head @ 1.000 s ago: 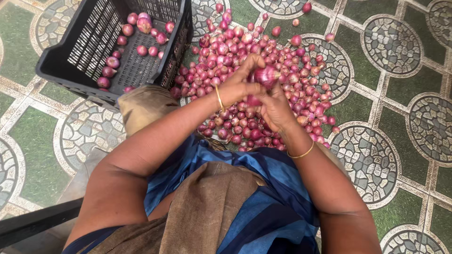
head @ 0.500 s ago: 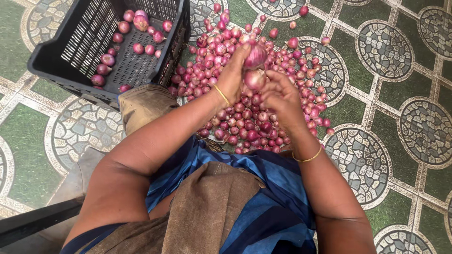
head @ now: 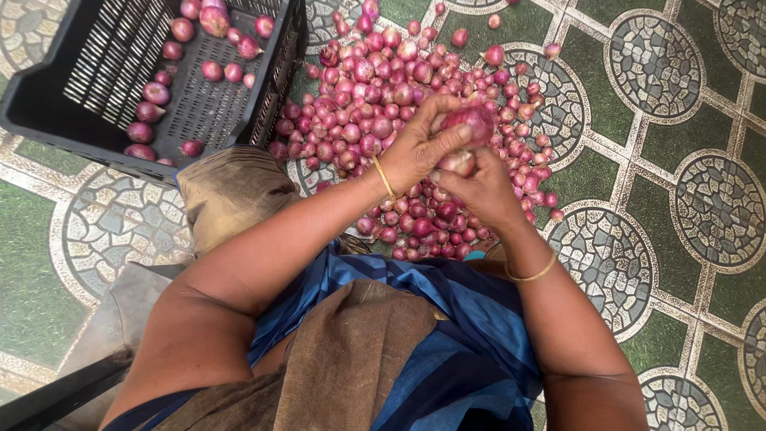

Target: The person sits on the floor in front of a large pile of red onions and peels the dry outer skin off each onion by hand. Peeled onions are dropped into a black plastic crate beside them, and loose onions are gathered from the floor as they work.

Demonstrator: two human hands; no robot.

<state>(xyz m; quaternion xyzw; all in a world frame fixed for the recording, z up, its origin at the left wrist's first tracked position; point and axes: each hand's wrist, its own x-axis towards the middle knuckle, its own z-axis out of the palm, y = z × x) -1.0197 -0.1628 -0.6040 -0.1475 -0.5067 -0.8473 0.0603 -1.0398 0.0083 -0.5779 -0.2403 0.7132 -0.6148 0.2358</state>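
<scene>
Covering the whole visible floor [head: 670, 144] is a pattern of dark green tiles, set with round mosaic medallions and joined by pale cream bands. A wide heap of small red onions [head: 375, 112] is spread directly on this floor toward its far edge, near the middle of the view. A black slatted plastic crate [head: 96, 72] is placed at the far left corner of the floor, just beside the heap, and a scattering of onions lies inside it. No walls or furniture are shown; only a grey slab and a dark bar are seen at the near left corner.

A larger red onion [head: 472, 124] is held above the near side of the heap. The left hand [head: 419, 148] is closed around this onion from the left, fingers curled over its top. The right hand [head: 483, 191] is closed beneath it, with a second, paler onion [head: 459, 162] pinched between thumb and fingers. The two hands are touching. A thin gold bangle is worn on each wrist. A blue striped garment and brown cloth fill the near edge.
</scene>
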